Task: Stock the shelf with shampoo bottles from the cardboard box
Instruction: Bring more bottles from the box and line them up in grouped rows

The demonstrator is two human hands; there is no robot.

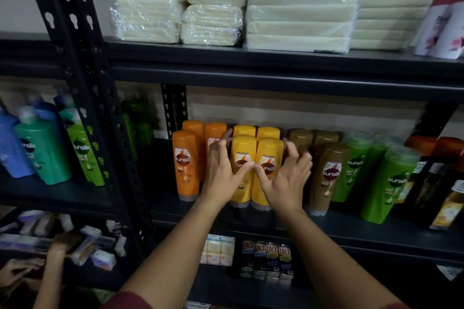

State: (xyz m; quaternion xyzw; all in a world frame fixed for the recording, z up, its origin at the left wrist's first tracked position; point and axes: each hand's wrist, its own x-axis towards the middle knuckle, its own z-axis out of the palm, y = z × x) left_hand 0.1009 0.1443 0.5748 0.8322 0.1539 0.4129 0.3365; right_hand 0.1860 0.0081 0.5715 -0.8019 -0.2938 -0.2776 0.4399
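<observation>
Head view shows our left hand and right hand spread around the two front yellow bottles on the shelf. The fingers are bent loosely at the sides and the thumbs meet on the labels; we press them, we do not clasp. Orange bottles stand just left of our left hand, brown bottles just right of our right hand. We judge the bottles stiff, smooth, a little slippery and rather heavy when full. They stand on narrow caps, so better to hold them at the middle. The box is not visible.
</observation>
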